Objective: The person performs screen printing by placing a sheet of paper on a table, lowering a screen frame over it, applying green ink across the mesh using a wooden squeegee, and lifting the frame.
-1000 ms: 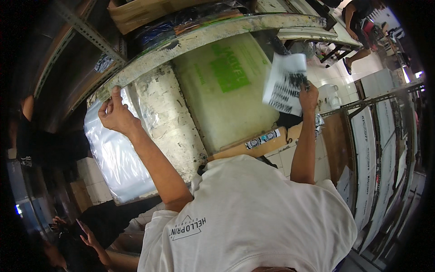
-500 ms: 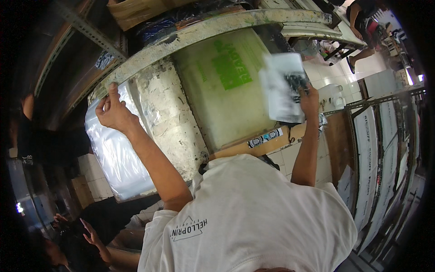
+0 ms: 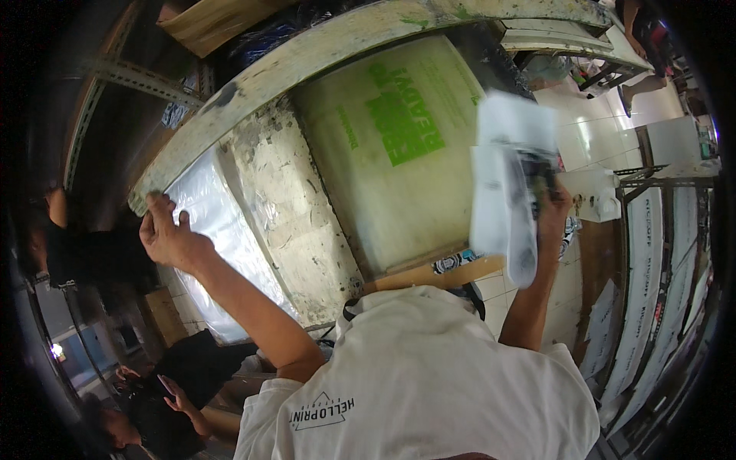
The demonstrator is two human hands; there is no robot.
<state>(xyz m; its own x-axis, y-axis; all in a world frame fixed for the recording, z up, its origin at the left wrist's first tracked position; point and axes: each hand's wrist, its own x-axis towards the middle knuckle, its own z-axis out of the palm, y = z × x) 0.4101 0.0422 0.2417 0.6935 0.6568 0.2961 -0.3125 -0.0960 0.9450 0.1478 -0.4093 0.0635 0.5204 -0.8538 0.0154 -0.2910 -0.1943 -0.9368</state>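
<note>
Right fingers clasp blurred white sheets, while left fingers, slightly parted, hover beside clear plastic.

Cardboard box upper left; probably white jug right.

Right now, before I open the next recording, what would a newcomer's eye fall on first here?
Probably the bright green print on the pale panel, just above centre. Next, the blurred white sheets in the right hand, right of the panel. Then the shiny clear plastic at left, by the left hand.
</note>
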